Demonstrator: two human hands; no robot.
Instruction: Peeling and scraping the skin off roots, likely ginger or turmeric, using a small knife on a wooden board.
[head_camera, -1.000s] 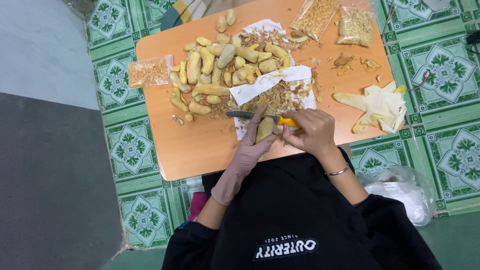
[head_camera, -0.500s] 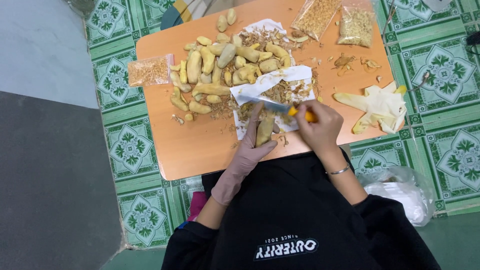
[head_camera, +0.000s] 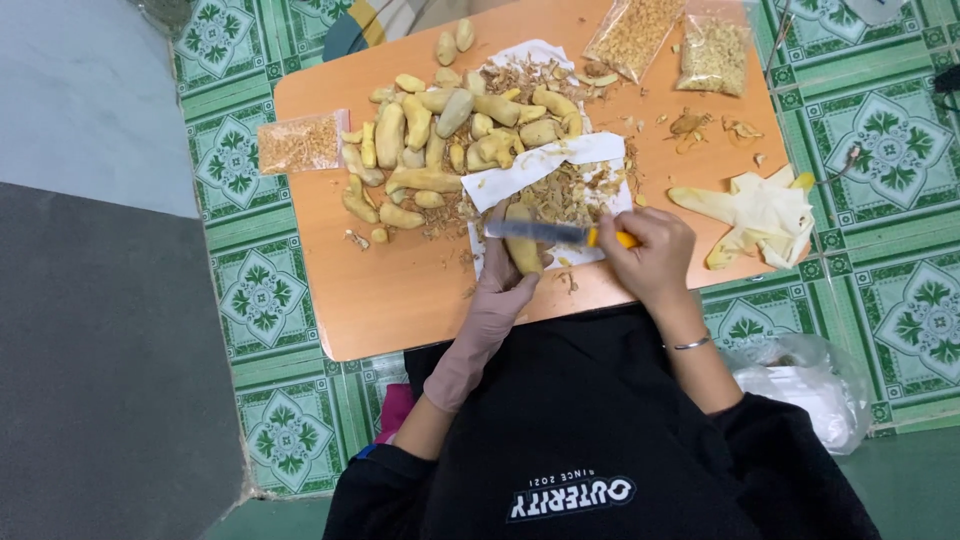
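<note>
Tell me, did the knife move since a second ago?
Yes. The knife in the right hand has slid toward the far table edge, from near the paper's front edge up onto it.

Pile of roots (head_camera: 450, 140) sits on the tabletop (head_camera: 400, 290), left of the paper (head_camera: 545, 165) with peelings. Small bag (head_camera: 300, 143) further left, two bags (head_camera: 675, 40) at the far edge, gloves (head_camera: 760, 210) right.

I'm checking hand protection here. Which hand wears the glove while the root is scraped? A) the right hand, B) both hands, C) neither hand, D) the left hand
D: the left hand, in a pinkish-beige rubber glove, holds the pale yellow root piece, while the bare right hand grips the yellow-handled knife.
</note>
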